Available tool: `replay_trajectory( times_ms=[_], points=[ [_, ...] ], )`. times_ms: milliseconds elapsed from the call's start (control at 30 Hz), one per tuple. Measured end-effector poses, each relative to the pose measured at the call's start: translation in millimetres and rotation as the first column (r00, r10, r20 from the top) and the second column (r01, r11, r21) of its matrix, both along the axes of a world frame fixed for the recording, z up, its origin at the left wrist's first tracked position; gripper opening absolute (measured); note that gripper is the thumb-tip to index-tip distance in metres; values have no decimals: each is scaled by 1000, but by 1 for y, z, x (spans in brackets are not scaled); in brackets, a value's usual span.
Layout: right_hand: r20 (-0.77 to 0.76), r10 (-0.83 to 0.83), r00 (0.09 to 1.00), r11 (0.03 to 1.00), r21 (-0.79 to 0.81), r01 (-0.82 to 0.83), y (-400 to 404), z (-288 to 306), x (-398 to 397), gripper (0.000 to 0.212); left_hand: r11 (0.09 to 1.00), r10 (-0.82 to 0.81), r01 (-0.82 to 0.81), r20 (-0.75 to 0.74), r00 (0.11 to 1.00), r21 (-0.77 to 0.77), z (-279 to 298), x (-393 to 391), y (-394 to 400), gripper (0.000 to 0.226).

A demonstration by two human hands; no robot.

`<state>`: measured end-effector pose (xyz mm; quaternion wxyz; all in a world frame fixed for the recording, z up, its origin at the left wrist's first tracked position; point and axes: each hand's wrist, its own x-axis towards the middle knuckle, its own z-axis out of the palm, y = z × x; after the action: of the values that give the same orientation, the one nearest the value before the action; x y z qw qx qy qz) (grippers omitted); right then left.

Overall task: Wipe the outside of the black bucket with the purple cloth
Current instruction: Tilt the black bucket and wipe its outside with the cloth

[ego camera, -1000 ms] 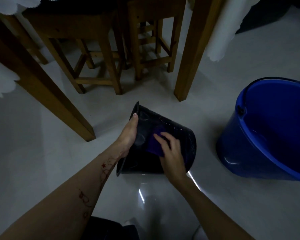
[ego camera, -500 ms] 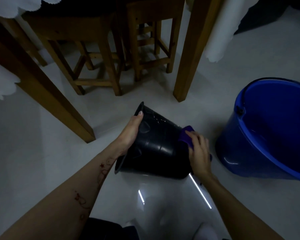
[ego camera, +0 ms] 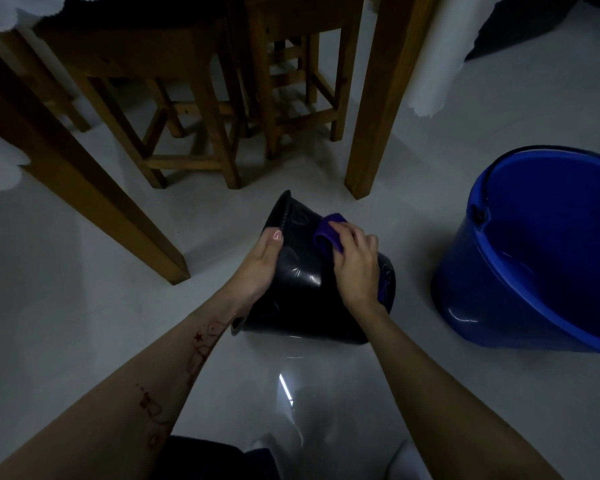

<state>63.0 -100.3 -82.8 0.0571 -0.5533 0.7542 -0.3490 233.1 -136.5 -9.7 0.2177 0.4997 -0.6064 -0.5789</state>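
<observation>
While the pale floor [ego camera: 84, 306] spreads out glossy underfoot, a wooden table leg [ego camera: 378, 98] stands behind the action and a big blue bucket [ego camera: 534, 271] sits off to the right, well apart. Centre stage, the black bucket [ego camera: 302, 282] lies tipped on its side on the floor, mouth facing left. Left hand [ego camera: 260, 265] curls around the rim, thumb on top. Right hand [ego camera: 357, 268] presses down flat on the upper wall, fingers closed over the purple cloth [ego camera: 328, 233].
</observation>
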Motion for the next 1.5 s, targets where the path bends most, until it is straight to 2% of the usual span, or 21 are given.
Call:
replay_trajectory(
  times_ms=[100, 200, 267, 367, 400, 467, 567, 733, 900, 967, 1133, 1267, 1400, 1433, 1500],
  points=[
    [21, -136, 990, 983, 124, 132, 28, -21, -26, 38, 998, 1, -3, 26, 1000, 69, -4, 12, -5, 31],
    [49, -254, 966, 946, 222, 237, 53, -34, -48, 39, 974, 96, -80, -69, 993, 210, 0, 8, -8, 28],
    [79, -173, 982, 978, 133, 162, 64, -29, -42, 44, 959, 139, -112, -86, 987, 261, 1, -3, -9, 45],
    [49, 87, 995, 996, -35, -86, 70, -15, 3, 62, 955, 153, -131, -64, 986, 267, 1, -17, -5, 68],
    [28, 152, 988, 986, -67, -150, 66, -11, 19, 60, 959, 158, -138, -62, 985, 249, 0, -18, -5, 71],
    [12, 215, 977, 971, -108, -212, 50, 0, 38, 49, 968, 161, -141, -79, 984, 209, 1, -19, -4, 62],
    [1, 209, 978, 973, -97, -208, 18, 11, 37, 47, 983, 127, -118, -51, 991, 144, 0, -13, -4, 55],
    [67, 16, 998, 999, 29, -18, -6, 14, 6, 37, 977, 152, -145, -36, 988, 155, -6, -6, -4, 51],
    [22, 174, 984, 984, -34, -173, 47, 5, 30, 52, 981, 145, -136, -54, 988, 137, -6, -8, -6, 48],
    [35, 199, 979, 979, -58, -197, 41, 8, 43, 51, 985, 128, -120, -54, 990, 124, -4, -9, -5, 48],
    [1, 79, 997, 997, -23, -79, -2, 17, 33, 42, 991, 102, -103, 15, 995, 85, -6, -1, -3, 52],
    [-11, -155, 988, 974, 163, 155, -4, -7, -13, 32, 994, 73, -73, 5, 997, 77, -10, 5, -4, 44],
    [-17, -304, 952, 908, 299, 295, 29, -33, -68, 32, 996, 54, -56, 29, 998, 69, -10, 8, -4, 34],
    [-6, -310, 951, 911, 286, 299, 39, -33, -72, 32, 995, 58, -62, 51, 997, 74, -8, 6, -5, 34],
    [32, -234, 972, 962, 149, 227, 56, -29, -62, 35, 986, 77, -83, 44, 996, 143, -1, -2, -7, 38]
  ],
)
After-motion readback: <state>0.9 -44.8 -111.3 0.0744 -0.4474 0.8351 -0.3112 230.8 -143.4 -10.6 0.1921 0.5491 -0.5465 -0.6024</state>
